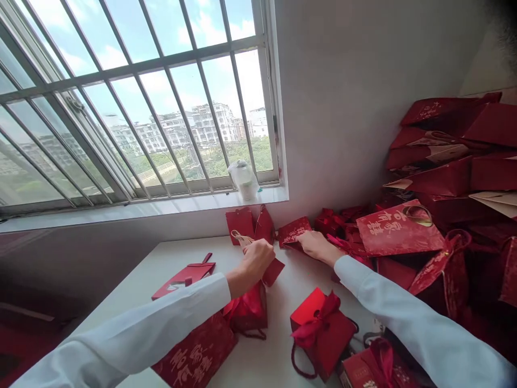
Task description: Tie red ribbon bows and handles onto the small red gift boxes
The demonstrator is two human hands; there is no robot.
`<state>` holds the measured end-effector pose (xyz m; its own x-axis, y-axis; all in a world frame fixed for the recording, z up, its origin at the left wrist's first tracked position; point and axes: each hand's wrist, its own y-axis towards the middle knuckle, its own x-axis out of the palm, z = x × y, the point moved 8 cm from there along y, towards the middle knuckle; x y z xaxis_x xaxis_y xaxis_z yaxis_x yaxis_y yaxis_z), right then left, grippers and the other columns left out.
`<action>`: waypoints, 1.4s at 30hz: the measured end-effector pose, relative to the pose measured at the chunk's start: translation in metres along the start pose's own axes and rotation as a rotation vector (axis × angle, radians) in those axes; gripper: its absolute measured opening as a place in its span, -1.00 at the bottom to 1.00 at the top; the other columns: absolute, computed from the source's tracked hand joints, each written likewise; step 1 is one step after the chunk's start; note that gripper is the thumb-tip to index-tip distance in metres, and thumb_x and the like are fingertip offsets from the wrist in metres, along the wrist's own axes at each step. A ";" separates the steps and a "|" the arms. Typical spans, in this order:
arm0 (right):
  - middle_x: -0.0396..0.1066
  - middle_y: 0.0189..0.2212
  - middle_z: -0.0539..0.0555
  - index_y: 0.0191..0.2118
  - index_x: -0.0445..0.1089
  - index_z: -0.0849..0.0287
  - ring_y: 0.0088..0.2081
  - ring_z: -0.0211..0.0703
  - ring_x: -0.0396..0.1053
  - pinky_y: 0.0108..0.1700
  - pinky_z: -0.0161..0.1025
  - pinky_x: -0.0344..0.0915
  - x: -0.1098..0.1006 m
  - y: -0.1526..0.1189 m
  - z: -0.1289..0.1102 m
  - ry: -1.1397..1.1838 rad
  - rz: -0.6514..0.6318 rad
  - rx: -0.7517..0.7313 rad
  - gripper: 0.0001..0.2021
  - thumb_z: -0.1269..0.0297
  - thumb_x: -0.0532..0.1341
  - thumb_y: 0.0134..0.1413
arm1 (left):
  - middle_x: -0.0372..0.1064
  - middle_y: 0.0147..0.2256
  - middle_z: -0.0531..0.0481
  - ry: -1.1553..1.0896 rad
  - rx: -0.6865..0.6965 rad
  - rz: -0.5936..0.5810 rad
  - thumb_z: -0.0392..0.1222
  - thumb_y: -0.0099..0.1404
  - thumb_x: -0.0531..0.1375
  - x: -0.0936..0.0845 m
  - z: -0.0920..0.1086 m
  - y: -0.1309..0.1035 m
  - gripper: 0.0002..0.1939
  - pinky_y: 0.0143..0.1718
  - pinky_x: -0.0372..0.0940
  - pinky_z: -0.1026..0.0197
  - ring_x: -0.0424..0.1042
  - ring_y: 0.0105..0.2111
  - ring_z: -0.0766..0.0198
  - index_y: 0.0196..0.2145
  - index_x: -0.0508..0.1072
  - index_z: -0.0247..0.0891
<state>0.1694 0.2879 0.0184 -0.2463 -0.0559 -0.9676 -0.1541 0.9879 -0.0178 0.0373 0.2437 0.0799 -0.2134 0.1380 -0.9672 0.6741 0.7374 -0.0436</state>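
Observation:
My left hand (258, 261) is closed in a fist above the middle of the table. A pale ribbon loop (241, 237) and a red panel (273, 271) stick out on either side of it, seemingly parts of one red gift bag largely hidden by the fingers. Below that wrist stands a red gift box with a bow (252, 308). My right hand (317, 246), fingers pinched, grips the edge of a red gift bag with gold characters (293, 230) near the wall. Two upright red pieces (239, 222) are just behind my left hand.
Red gift bags (436, 172) pile high on the right. A bow-tied red box (323, 328) rests at the front of the white table (278, 323). Flat red bags (194, 350) lie on the left. A plastic-wrapped item (244, 180) stands on the sill below the barred window.

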 end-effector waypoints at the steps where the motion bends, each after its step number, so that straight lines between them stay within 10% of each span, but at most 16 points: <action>1: 0.39 -0.07 0.12 -0.06 0.37 0.20 -0.09 -0.13 0.38 -0.03 -0.03 0.33 -0.008 0.001 0.011 0.060 0.029 0.019 -0.75 0.20 0.14 0.23 | 0.38 -0.51 -0.27 0.017 -0.022 -0.016 -0.47 0.19 0.11 0.002 0.002 -0.003 -0.80 -0.50 0.34 0.03 0.44 -0.43 -0.02 -0.47 0.53 -0.44; 7: 0.49 -0.16 0.16 0.01 0.40 0.15 -0.09 -0.06 0.41 -0.07 -0.17 0.32 -0.027 0.009 0.027 0.490 0.179 -0.045 -0.68 0.26 -0.01 0.28 | 0.41 -0.48 -0.26 0.140 0.002 -0.053 -0.61 0.09 0.11 -0.001 0.033 0.003 -0.78 -0.53 0.34 0.12 0.46 -0.43 -0.01 -0.45 0.51 -0.46; 14: 0.52 -0.39 0.07 -0.08 0.46 0.27 -0.35 -0.19 0.43 -0.27 -0.28 0.34 0.012 0.001 -0.018 0.707 0.029 -0.231 -0.64 0.22 0.04 0.14 | 0.32 -0.08 -0.26 0.089 0.306 0.103 -0.53 0.18 0.07 -0.014 0.076 -0.014 -0.53 -0.28 0.35 0.18 0.42 -0.22 0.13 0.05 0.27 -0.32; 20: 0.52 -0.43 0.01 -0.17 0.51 0.22 -0.36 -0.26 0.43 -0.25 -0.32 0.32 0.013 0.011 -0.002 0.566 -0.084 -0.215 -0.68 0.48 0.14 -0.08 | -0.07 0.24 -0.30 -0.029 0.257 0.232 -0.21 -0.01 0.39 -0.012 0.022 -0.013 -0.08 0.12 0.06 -0.18 0.00 0.20 -0.18 0.22 0.01 -0.12; 24: 0.49 -0.18 0.05 -0.11 0.46 0.18 -0.13 -0.18 0.41 -0.04 -0.19 0.31 -0.002 0.031 0.007 0.368 -0.002 -0.140 -0.74 0.44 0.12 0.12 | 0.33 -0.05 -0.15 -0.152 0.354 0.080 -0.04 0.21 0.25 0.001 0.015 0.000 -0.47 -0.08 0.26 0.11 0.33 -0.08 0.09 0.08 0.23 -0.23; 32: 0.28 0.06 0.15 0.04 0.31 0.20 0.02 -0.03 0.30 0.03 0.06 0.28 0.020 0.054 0.006 -0.023 0.087 -0.032 -0.68 0.22 0.17 0.20 | 0.46 -0.18 -0.06 -0.242 0.295 0.071 -0.07 0.35 0.10 0.007 0.021 -0.014 -0.77 -0.20 0.28 0.26 0.42 -0.20 0.23 -0.14 0.43 -0.23; 42: 0.34 0.00 0.13 0.00 0.33 0.18 -0.05 -0.09 0.35 -0.02 -0.03 0.33 -0.017 0.064 0.040 0.307 0.184 0.027 -0.72 0.19 0.14 0.23 | 0.51 -0.30 0.01 -0.397 0.245 0.119 -0.11 0.28 0.19 0.005 0.014 -0.009 -0.80 -0.23 0.26 0.24 0.39 -0.29 0.24 -0.19 0.55 -0.15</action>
<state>0.2018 0.3581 0.0236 -0.5445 0.0868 -0.8342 -0.0557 0.9887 0.1392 0.0400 0.2291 0.0719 0.1299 -0.0859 -0.9878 0.8342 0.5480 0.0620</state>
